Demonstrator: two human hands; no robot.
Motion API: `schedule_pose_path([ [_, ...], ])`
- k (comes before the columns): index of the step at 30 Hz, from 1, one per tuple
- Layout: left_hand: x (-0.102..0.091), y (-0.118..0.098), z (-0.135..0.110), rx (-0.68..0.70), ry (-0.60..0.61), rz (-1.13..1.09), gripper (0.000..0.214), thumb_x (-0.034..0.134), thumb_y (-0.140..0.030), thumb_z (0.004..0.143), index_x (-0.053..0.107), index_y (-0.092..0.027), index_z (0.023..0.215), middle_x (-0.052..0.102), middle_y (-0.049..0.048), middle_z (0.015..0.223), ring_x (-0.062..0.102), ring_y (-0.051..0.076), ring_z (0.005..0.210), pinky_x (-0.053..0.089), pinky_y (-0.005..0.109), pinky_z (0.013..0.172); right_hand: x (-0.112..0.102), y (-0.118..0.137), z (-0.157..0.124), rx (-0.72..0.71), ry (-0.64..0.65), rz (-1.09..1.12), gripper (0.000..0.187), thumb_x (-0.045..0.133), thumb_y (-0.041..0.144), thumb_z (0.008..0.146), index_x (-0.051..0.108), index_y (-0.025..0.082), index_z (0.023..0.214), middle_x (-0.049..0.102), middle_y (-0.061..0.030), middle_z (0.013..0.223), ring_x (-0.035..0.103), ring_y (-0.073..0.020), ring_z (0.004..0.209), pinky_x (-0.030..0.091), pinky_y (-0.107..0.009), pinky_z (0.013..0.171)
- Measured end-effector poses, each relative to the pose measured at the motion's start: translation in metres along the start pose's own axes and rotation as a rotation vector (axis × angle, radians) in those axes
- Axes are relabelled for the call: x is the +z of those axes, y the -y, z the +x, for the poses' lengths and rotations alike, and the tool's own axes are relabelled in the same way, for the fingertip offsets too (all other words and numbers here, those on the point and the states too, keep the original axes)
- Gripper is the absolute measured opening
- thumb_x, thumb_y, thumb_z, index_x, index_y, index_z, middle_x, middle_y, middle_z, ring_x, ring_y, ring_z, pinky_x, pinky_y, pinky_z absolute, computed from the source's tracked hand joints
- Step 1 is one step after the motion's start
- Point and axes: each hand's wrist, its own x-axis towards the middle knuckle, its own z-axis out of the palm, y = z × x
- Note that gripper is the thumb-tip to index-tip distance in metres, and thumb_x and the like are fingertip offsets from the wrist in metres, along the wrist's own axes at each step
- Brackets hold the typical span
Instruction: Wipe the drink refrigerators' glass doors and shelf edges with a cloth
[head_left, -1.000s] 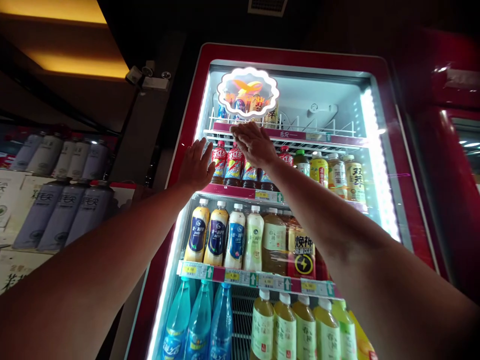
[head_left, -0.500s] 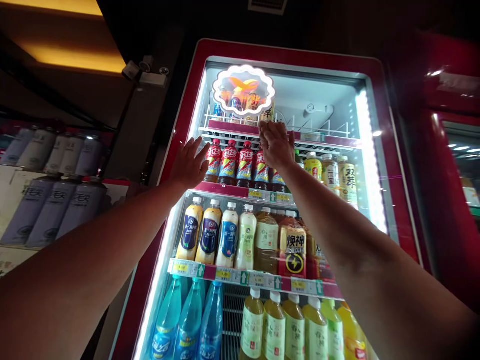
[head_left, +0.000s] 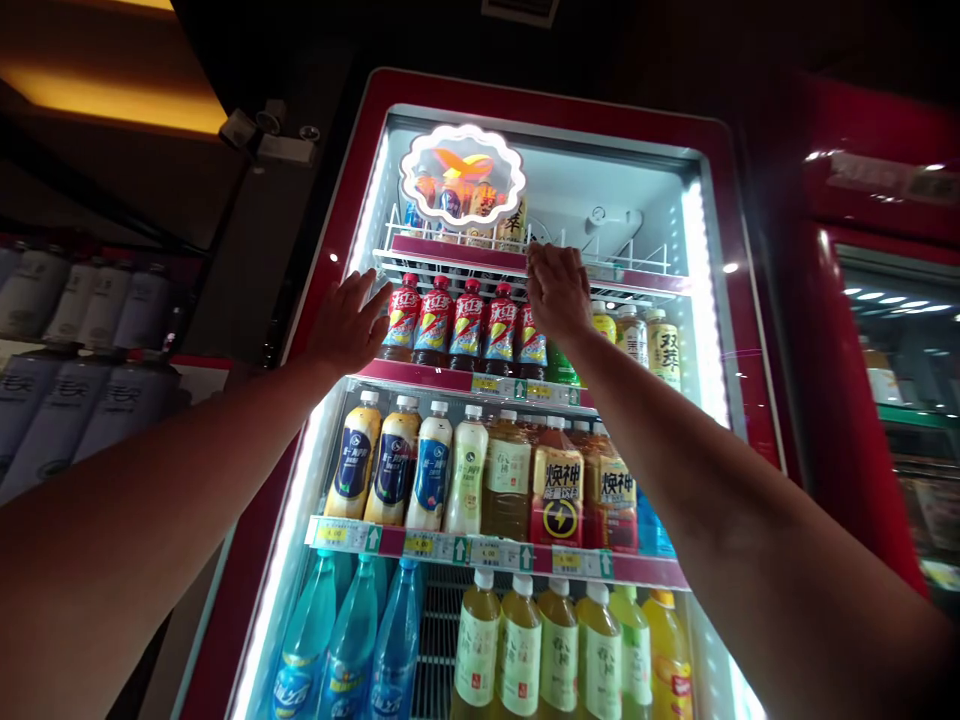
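Both my arms reach up toward a tall lit drinks fridge (head_left: 551, 105) with a red frame. At its left frame is my left hand (head_left: 349, 320), open with fingers spread, beside a row of red-capped drink bottles (head_left: 466, 322). My right hand (head_left: 561, 292) is raised before the upper shelf edge, its fingers stretched out flat and nothing in it. It covers part of the second row, near a green bottle (head_left: 562, 366). A glowing scalloped sign (head_left: 463, 177) shows at the fridge's upper left. Whether either palm touches the glass I cannot tell.
Lower shelves hold milk tea bottles (head_left: 352, 455), energy drink bottles (head_left: 557, 480), blue bottles (head_left: 351, 640) and pale green tea bottles (head_left: 517, 645). Grey-purple bottles (head_left: 112, 400) stand in stacked rows at left. Another red-framed fridge (head_left: 862, 290) is at right.
The view has shifted, so the fridge sits further left. My left hand keeps its place by the frame; my right hand has moved slightly right across the fridge front, uncovering more red-capped bottles.
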Motion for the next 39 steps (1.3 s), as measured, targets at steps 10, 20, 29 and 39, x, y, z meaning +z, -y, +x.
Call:
schedule_pose_path([
  [10,0.001,0.001,-0.001,-0.012,-0.019,-0.024,0.063,0.029,-0.057,0.099,0.043,-0.031,0.155,0.032,0.0043,0.17,0.025,0.034,0.159,0.02,0.062,0.128,-0.016,-0.019,-0.017,-0.045,0.053,-0.007,0.057,0.025,0.044,0.107,0.041,0.032,0.16,0.04,0.0022,0.168,0.023,-0.0305,0.161,0.022,-0.06,0.13],
  [20,-0.001,-0.003,0.0,-0.021,-0.036,-0.055,0.063,0.029,-0.059,0.098,0.043,-0.032,0.153,0.033,0.0002,0.17,0.026,0.03,0.159,0.021,0.061,0.128,-0.023,-0.027,-0.025,-0.051,0.068,-0.033,0.057,0.027,0.043,0.108,0.043,0.027,0.16,0.04,-0.0001,0.168,0.026,-0.031,0.16,0.02,-0.06,0.131],
  [29,0.001,0.001,-0.002,-0.004,-0.046,0.015,0.062,0.027,-0.055,0.101,0.045,-0.026,0.152,0.03,0.0041,0.171,0.027,0.03,0.159,0.024,0.059,0.128,-0.035,-0.051,-0.037,-0.046,0.107,-0.022,0.056,0.027,0.041,0.107,0.04,0.031,0.161,0.038,0.002,0.169,0.026,-0.031,0.16,0.023,-0.062,0.13],
  [39,-0.005,-0.008,-0.001,-0.033,-0.011,0.073,0.071,0.022,-0.056,0.101,0.046,-0.015,0.153,0.032,0.0135,0.169,0.027,0.033,0.158,0.023,0.059,0.128,-0.038,-0.064,-0.047,-0.098,0.13,-0.061,0.057,0.025,0.042,0.107,0.04,0.031,0.161,0.037,0.0039,0.17,0.025,-0.0281,0.161,0.021,-0.058,0.132],
])
